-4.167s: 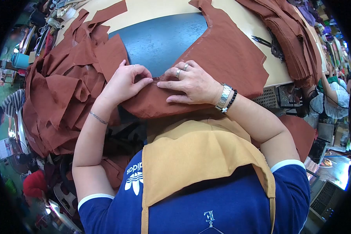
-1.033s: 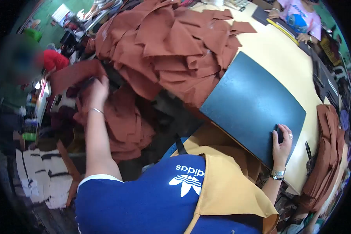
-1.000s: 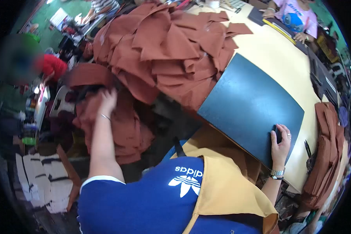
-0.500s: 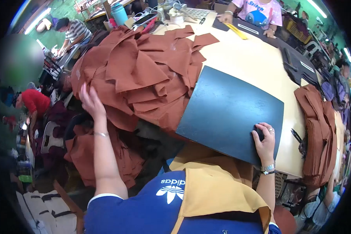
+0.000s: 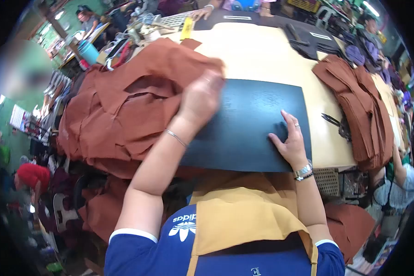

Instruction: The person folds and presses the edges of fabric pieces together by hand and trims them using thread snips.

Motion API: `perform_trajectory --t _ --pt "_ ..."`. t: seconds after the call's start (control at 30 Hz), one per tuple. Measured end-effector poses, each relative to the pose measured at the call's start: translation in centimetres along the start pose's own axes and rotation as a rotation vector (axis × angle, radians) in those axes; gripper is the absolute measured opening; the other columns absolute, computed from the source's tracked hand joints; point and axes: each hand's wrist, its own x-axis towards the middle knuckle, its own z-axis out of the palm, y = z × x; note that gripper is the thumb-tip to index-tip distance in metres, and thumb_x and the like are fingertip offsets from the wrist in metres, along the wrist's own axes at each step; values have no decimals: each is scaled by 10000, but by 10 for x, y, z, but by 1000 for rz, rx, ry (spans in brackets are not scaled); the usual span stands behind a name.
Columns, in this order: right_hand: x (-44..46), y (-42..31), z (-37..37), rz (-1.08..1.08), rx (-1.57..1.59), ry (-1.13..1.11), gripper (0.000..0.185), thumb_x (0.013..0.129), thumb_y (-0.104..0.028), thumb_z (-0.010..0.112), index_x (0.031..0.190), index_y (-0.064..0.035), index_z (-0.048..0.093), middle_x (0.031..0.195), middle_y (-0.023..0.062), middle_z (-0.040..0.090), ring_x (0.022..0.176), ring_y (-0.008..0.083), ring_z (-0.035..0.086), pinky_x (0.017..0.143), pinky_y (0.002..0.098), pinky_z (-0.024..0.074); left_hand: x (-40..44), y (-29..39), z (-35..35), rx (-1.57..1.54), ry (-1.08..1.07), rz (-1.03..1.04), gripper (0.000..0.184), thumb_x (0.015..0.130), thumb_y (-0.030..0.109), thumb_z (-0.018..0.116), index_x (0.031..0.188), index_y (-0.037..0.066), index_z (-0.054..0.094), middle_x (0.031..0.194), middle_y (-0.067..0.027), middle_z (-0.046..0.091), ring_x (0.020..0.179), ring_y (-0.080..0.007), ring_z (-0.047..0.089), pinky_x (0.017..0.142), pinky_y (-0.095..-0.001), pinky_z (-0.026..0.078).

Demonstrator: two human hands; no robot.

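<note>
My left hand [image 5: 201,100], slightly blurred, is closed on the edge of a rust-brown fabric piece [image 5: 175,60]. That piece arches up from the heap of brown cut fabric [image 5: 110,115] at the left of the table. Below the hand lies a dark, flat, shiny mat [image 5: 248,138], its left part hidden by my forearm. Over the right part of this mat is my right hand [image 5: 291,146], thumb and fingers apart, holding nothing. Whether it touches the surface I cannot tell.
A stack of brown fabric pieces [image 5: 361,115] lies at the right, with black snips [image 5: 331,120] beside it. Dark pieces [image 5: 308,41] and a yellow object [image 5: 186,28] are at the far side, near a co-worker's hand [image 5: 202,12]. A blue bottle [image 5: 88,52] stands back left.
My left hand has swung right from the heap's left side and now grips a fabric piece, pulling it toward the mat. My right hand's fingers have spread. The view has shifted.
</note>
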Motion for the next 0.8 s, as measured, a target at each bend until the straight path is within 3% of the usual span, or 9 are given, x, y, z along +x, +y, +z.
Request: perform_trajectory --t 0.1,0.17,0.23,0.3,0.37,0.43,0.6,0.77,0.8 --pt "-3 7 3 -85 29 117 656 784 -141 782 1382 -106 515 1453 194 430 1311 363 466 1094 429 411 -40 78 63 -197 -493 189 89 898 141 628 951 74 604 946 -125 660 823 -332 653 701 -448 523" --pt "-4 17 -1 -118 1 38 591 778 -143 744 1338 -109 559 1411 181 479 1314 361 466 1092 432 405 -78 106 85 -244 -448 369 185 836 220 706 948 101 619 1098 -80 676 935 -247 664 836 -419 523" --pt "-2 21 -5 -218 -79 -64 496 787 -130 686 1277 -122 612 1371 156 526 1321 342 466 1099 449 385 -87 111 73 -257 -532 314 282 777 237 767 991 107 636 1161 -93 670 954 -240 668 853 -404 524" --pt "-6 8 -7 -96 -97 -111 344 805 -88 635 1142 -146 663 1276 71 604 1265 270 531 1109 546 326 -86 102 56 -248 -509 204 348 731 222 811 1020 112 650 1178 -98 666 967 -263 665 851 -407 524" --pt "-7 13 -2 -58 -94 -92 309 782 -66 648 1082 -136 676 1189 53 639 1187 269 577 1103 555 335 -88 94 34 -146 -406 93 318 713 93 776 1007 96 655 1139 -109 668 1014 -326 641 883 -436 500" --pt "-8 18 2 -27 -105 -113 291 773 -36 643 1045 -132 682 1129 47 644 1128 268 594 1097 556 343 -105 70 19 -22 -428 39 330 685 -11 677 1001 76 633 1060 -102 659 1009 -311 629 899 -438 471" --pt "-7 13 0 15 -143 -27 273 751 1 643 990 -125 689 1016 48 631 1008 273 614 1066 532 382 -128 70 -5 -78 -272 -246 386 647 -35 682 1016 78 662 967 -100 674 940 -305 647 885 -436 489" --pt "-8 12 -9 67 -245 119 281 734 -20 669 992 -129 691 991 59 619 984 270 615 990 492 409 -127 58 -31 1 -208 -61 302 689 -65 708 963 58 679 886 -115 674 854 -288 665 965 -458 486" --pt "-8 12 -15 61 -311 166 286 765 18 631 1012 -118 678 1004 79 614 932 280 619 859 448 470 -125 59 -37 -3 -168 -14 263 718 -41 718 959 57 675 866 -111 676 830 -281 669 962 -460 487"
